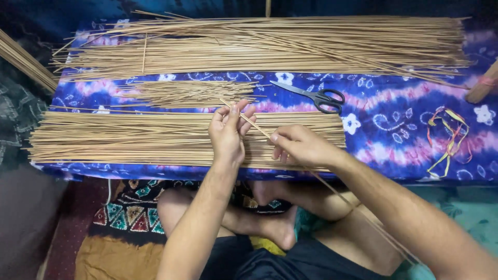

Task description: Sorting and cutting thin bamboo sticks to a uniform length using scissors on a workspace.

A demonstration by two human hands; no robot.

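Note:
My left hand (229, 131) pinches the far end of a thin tan stick (258, 127) between fingers and thumb. My right hand (301, 146) grips the same stick a little lower; its long tail runs back over my right leg toward the lower right. Both hands hover over a flat layer of cut sticks (129, 138) lying on a blue patterned cloth (394, 119). A small loose pile of short sticks (192, 93) lies just beyond my left hand.
A large bundle of long sticks (270, 46) spans the far side of the cloth. Black-handled scissors (316, 96) lie beyond my right hand. Coloured bands (448, 136) sit at the right. Another stick bundle (23, 62) pokes in at the left. My crossed legs are below.

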